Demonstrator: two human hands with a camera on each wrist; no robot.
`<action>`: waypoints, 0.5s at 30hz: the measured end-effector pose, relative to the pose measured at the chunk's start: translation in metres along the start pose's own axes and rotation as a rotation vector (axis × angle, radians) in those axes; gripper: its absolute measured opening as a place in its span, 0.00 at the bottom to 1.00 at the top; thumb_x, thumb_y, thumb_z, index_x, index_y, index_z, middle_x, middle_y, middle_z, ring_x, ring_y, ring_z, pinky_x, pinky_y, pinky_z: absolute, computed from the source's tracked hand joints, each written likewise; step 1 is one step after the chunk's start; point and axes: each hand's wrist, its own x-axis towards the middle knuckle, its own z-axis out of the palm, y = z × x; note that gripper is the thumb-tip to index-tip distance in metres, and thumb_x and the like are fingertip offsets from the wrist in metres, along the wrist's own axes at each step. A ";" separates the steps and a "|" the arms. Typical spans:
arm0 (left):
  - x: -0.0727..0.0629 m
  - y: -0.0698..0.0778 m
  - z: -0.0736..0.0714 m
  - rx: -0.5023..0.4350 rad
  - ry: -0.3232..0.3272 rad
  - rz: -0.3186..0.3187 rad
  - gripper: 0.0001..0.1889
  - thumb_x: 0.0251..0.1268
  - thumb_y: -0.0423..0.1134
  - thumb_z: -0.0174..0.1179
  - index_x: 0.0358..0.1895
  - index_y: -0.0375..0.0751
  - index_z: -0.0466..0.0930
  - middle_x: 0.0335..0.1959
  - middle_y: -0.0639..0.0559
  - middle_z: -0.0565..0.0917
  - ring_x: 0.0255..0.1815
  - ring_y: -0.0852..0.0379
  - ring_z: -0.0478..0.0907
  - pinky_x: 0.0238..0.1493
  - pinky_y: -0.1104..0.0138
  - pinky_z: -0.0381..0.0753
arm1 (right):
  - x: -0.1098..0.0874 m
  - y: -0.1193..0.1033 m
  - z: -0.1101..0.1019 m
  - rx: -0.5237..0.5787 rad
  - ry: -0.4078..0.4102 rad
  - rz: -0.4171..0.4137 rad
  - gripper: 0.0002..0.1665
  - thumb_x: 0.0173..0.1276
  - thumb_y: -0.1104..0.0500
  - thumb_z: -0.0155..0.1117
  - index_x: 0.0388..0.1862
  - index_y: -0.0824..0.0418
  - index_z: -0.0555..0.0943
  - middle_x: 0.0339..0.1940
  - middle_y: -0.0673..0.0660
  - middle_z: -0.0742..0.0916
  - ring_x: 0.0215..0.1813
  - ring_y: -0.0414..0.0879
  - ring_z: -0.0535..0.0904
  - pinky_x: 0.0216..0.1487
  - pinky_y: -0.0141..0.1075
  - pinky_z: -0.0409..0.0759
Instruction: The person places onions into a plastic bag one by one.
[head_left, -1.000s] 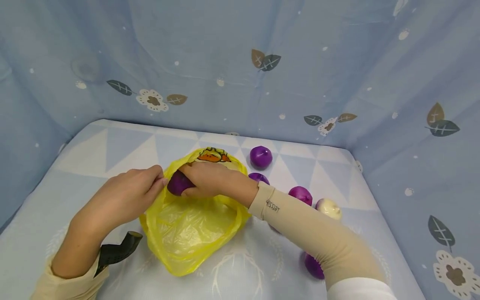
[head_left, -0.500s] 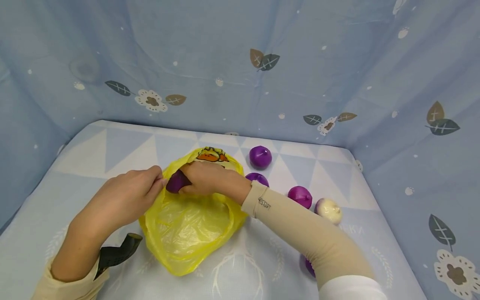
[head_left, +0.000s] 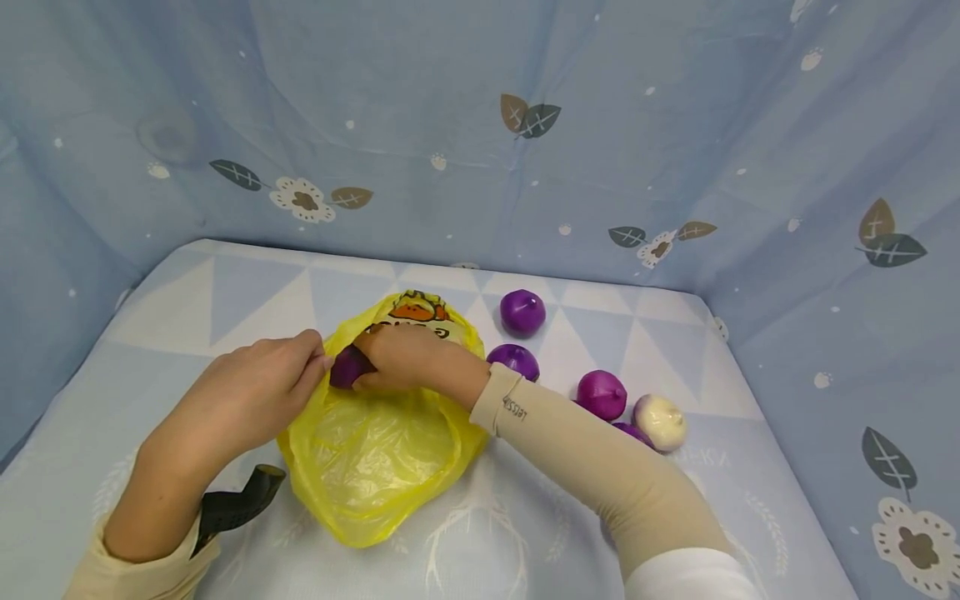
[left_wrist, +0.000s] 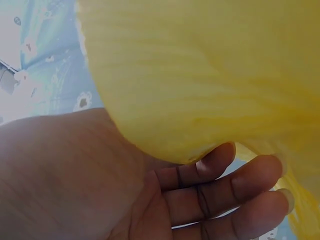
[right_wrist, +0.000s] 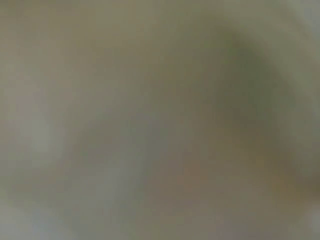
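A yellow plastic bag (head_left: pixel 382 450) lies with its mouth spread wide, a cartoon print near its far rim. My left hand (head_left: pixel 258 387) pinches the bag's left rim; in the left wrist view the yellow film hangs over the palm and the fingers (left_wrist: pixel 225 200) curl beside it. Inside the mouth, my right hand (head_left: pixel 408 358) holds a purple onion (head_left: pixel 351 367) near the left rim. That hand's fingertips are mostly hidden behind the onion and the hand's back. Only a blur appears in the right wrist view.
Right of the bag lie more purple onions, one at the back (head_left: pixel 522 313), one by the sleeve (head_left: pixel 514 360) and another further right (head_left: pixel 602 395). Beside them sits a whitish onion (head_left: pixel 660 422). A black curved piece (head_left: pixel 240 500) sticks out at my left wrist. Blue curtains (head_left: pixel 420 125) hang behind the table.
My right hand has moved slightly left and deeper into the bag with the purple onion, which now shows less. The left hand has stayed on the rim.
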 end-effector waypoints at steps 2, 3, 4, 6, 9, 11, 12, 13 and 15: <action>0.000 0.000 0.000 0.005 0.007 0.000 0.12 0.82 0.37 0.54 0.33 0.45 0.70 0.20 0.54 0.66 0.20 0.56 0.64 0.24 0.62 0.64 | 0.001 -0.001 0.002 -0.021 -0.002 0.017 0.31 0.77 0.35 0.62 0.67 0.53 0.78 0.53 0.49 0.85 0.51 0.45 0.83 0.51 0.40 0.81; 0.000 0.000 0.000 0.015 0.015 -0.001 0.12 0.82 0.37 0.54 0.33 0.45 0.70 0.20 0.53 0.66 0.20 0.56 0.64 0.24 0.62 0.64 | 0.001 -0.002 0.003 -0.030 0.000 0.024 0.33 0.77 0.34 0.61 0.69 0.54 0.76 0.54 0.49 0.85 0.51 0.46 0.83 0.52 0.40 0.81; 0.000 0.000 0.000 0.026 0.024 -0.005 0.12 0.82 0.37 0.54 0.33 0.44 0.70 0.20 0.53 0.66 0.20 0.56 0.64 0.24 0.62 0.64 | 0.001 -0.002 0.003 -0.036 0.004 0.029 0.36 0.76 0.34 0.61 0.71 0.55 0.74 0.54 0.50 0.85 0.50 0.46 0.84 0.52 0.40 0.81; 0.001 -0.001 0.000 0.043 0.035 -0.020 0.12 0.81 0.37 0.54 0.32 0.44 0.70 0.20 0.53 0.66 0.20 0.55 0.64 0.23 0.61 0.64 | 0.002 -0.003 0.005 -0.039 0.009 0.039 0.43 0.75 0.32 0.61 0.76 0.59 0.69 0.54 0.51 0.86 0.49 0.47 0.85 0.50 0.40 0.83; 0.000 -0.002 0.000 0.061 0.041 -0.044 0.13 0.81 0.38 0.54 0.32 0.43 0.69 0.20 0.52 0.66 0.20 0.55 0.64 0.22 0.61 0.63 | 0.002 -0.003 0.006 -0.035 0.016 0.040 0.51 0.74 0.32 0.62 0.80 0.63 0.62 0.53 0.53 0.87 0.48 0.47 0.86 0.49 0.40 0.84; 0.000 -0.002 0.000 0.056 0.036 -0.049 0.13 0.82 0.38 0.54 0.32 0.44 0.69 0.20 0.52 0.66 0.20 0.55 0.64 0.22 0.61 0.63 | 0.002 -0.002 0.007 -0.024 0.013 0.037 0.51 0.73 0.32 0.64 0.80 0.64 0.61 0.53 0.54 0.86 0.48 0.46 0.86 0.49 0.39 0.84; -0.001 -0.003 0.000 0.055 0.036 -0.048 0.13 0.82 0.38 0.53 0.32 0.44 0.69 0.20 0.52 0.66 0.20 0.55 0.64 0.22 0.61 0.63 | 0.002 -0.002 0.007 -0.015 0.013 0.033 0.51 0.73 0.33 0.65 0.79 0.64 0.62 0.53 0.54 0.86 0.49 0.46 0.86 0.50 0.39 0.84; -0.001 -0.003 0.000 0.053 0.036 -0.045 0.13 0.82 0.38 0.53 0.32 0.44 0.69 0.20 0.52 0.66 0.20 0.55 0.64 0.22 0.61 0.63 | 0.001 -0.002 0.006 -0.009 0.011 0.030 0.51 0.73 0.34 0.66 0.78 0.65 0.62 0.54 0.55 0.86 0.49 0.47 0.86 0.51 0.39 0.83; -0.002 -0.003 0.000 0.051 0.037 -0.040 0.13 0.82 0.38 0.53 0.32 0.44 0.69 0.20 0.52 0.66 0.20 0.55 0.64 0.23 0.61 0.63 | -0.001 -0.002 0.005 0.017 0.002 0.030 0.51 0.73 0.36 0.68 0.79 0.66 0.62 0.56 0.56 0.86 0.51 0.47 0.86 0.54 0.38 0.83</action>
